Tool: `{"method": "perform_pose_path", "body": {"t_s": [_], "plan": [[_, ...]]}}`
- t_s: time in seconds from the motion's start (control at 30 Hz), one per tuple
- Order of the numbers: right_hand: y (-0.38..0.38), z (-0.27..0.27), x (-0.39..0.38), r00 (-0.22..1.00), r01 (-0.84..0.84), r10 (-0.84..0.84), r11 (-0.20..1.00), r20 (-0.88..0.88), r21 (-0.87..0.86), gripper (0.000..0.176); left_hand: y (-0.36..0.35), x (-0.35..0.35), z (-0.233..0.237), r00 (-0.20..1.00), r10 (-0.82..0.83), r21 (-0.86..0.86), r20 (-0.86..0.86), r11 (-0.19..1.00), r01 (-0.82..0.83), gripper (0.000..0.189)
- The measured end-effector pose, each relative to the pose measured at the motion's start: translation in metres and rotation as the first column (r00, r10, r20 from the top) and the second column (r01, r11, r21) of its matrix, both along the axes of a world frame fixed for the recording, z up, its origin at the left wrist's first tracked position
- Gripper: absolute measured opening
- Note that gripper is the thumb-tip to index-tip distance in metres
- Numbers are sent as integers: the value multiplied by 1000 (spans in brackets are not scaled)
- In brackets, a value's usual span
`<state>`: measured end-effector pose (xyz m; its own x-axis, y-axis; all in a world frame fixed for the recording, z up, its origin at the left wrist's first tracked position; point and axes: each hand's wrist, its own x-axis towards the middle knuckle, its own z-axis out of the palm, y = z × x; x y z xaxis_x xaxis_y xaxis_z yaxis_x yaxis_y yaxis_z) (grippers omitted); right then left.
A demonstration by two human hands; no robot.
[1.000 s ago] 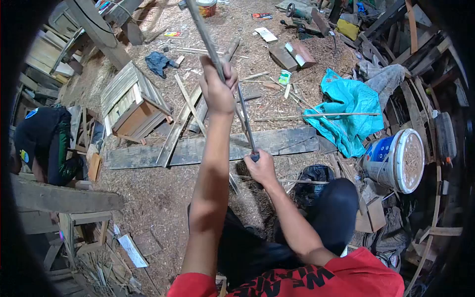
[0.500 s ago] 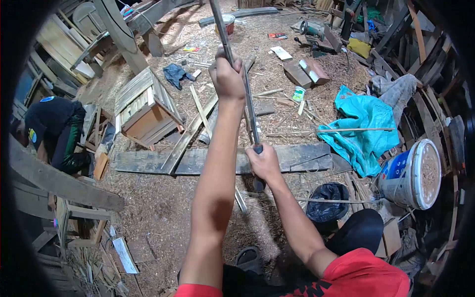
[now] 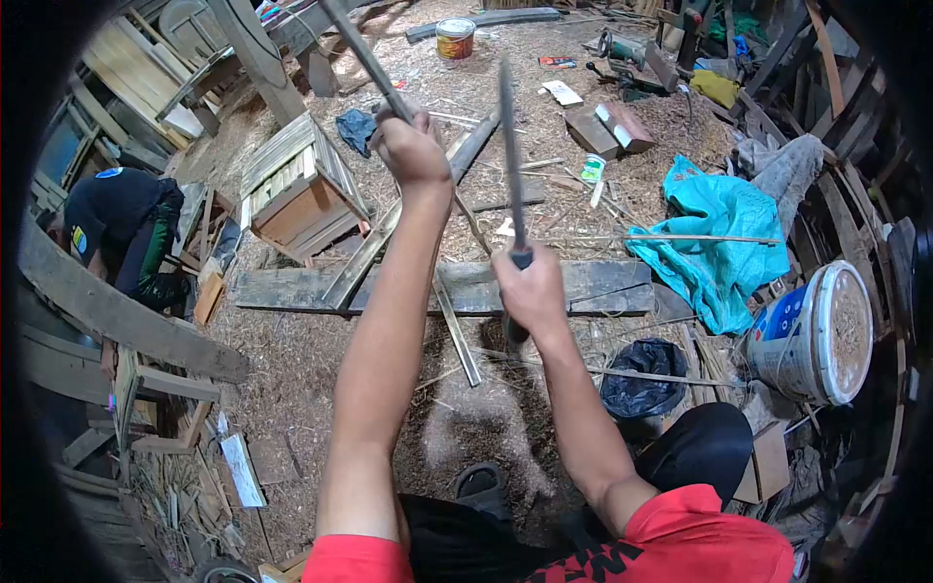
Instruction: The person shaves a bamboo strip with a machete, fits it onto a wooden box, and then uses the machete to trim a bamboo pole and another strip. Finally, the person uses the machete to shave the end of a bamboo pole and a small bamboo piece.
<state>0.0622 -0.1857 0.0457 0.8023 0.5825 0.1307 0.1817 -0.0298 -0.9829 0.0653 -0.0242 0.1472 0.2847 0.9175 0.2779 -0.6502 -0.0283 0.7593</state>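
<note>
My left hand (image 3: 413,151) is closed round a long, thin wooden strip (image 3: 364,58), which slants from the upper left down past the fist. In my right hand (image 3: 532,291) is the dark handle of a long, narrow metal blade (image 3: 513,155) that points upward, apart from the strip. Which kind of tool it is I cannot tell. Below both hands a dark plank (image 3: 593,289) lies across the sawdust floor, with thinner wood pieces (image 3: 455,335) over and beside it.
A wooden box (image 3: 301,209) stands at left, near a crouching co-worker (image 3: 121,228). At right are a turquoise sack (image 3: 714,257), a white bucket (image 3: 816,335) and a black bag (image 3: 643,377). A power tool (image 3: 622,73) and a red pail (image 3: 455,39) lie farther back.
The blade in my right hand has come away from the strip and now stands more upright. My left hand has shifted left with the strip, which tilts further left.
</note>
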Motion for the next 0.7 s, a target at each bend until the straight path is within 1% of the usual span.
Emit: {"method": "perform_pose_path", "body": {"t_s": [0.03, 0.07, 0.1, 0.13, 0.17, 0.2, 0.23, 0.27, 0.3, 0.37, 0.4, 0.43, 0.47, 0.5, 0.57, 0.6, 0.63, 0.67, 0.7], "plan": [[0, 12, -5, 1000, 20, -20, 991, 3, 130, 24, -1, 0, -1, 999, 35, -44, 0, 998, -35, 33], [-2, 20, -10, 998, 32, -41, 987, 53, 159, 24, -3, -3, -3, 998, -56, 64, -5, 996, 56, 31], [-3, 28, -15, 992, 46, -67, 980, 103, 192, 23, -9, 6, -1, 992, -9, -12, 129, 1000, 11, 25], [-4, 31, -19, 983, 61, -97, 972, 155, 225, 23, -16, 8, 2, 995, 23, 32, 100, 999, -27, 25], [0, 9, -24, 989, 61, -68, 997, 135, 56, 26, -22, 8, 5, 996, 54, 75, 76, 995, -60, 25], [5, -35, -25, 992, 59, -46, 991, 113, -116, 29, -20, 7, 4, 996, 51, 55, 75, 997, -55, 25], [5, -93, -16, 985, -47, 114, 898, 128, -437, 32, -15, 5, 2, 996, 47, 36, 80, 998, -50, 26], [-7, -155, -1, 997, -53, 76, 815, 16, -577, 35, -12, 5, 2, 996, 39, 25, 77, 999, -41, 26], [-32, -125, 1, 969, -183, 66, 837, -237, -516, 36, -14, 10, 12, 972, 169, -239, 165, 963, -127, 27], [-25, -133, 9, 998, -26, 50, 898, 43, -440, 34, -5, -1, 10, 985, -14, -24, 174, 1000, 19, 29], [-19, -141, 15, 999, 9, 10, 916, 45, -401, 33, -3, 8, 8, 976, 122, -50, 180, 992, -115, 31], [-15, -126, 14, 999, 42, -29, 927, 41, -372, 31, 10, 9, 1, 988, 38, 18, 152, 999, -41, 33], [-9, -109, 13, 999, 27, -33, 971, -18, -236, 29, 23, 10, -7, 992, -43, 85, 118, 996, 33, 35], [-2, -90, 12, 997, 30, -36, 996, -71, -82, 27, 27, 6, -8, 981, -170, 122, 94, 980, 158, 38], [0, -56, 2, 995, -21, 21, 1000, -96, 3, 26, 15, 9, 0, 991, -77, 129, 109, 990, 63, 50], [3, -48, -1, 993, -45, 49, 998, -103, 45, 25, 13, 13, -1, 994, -52, 153, 98, 988, 37, 54], [6, -52, -7, 998, -42, 45, 998, -43, 53, 25, 12, 16, -1, 996, -25, 176, 86, 984, 9, 57], [9, -59, -15, 999, -34, 34, 998, 0, -48, 26, 12, 18, -3, 997, 5, 198, 74, 980, -20, 60], [10, -71, -20, 999, -24, 30, 988, 43, -152, 27, 12, 19, -4, 997, 16, 183, 76, 983, -30, 62]]}}
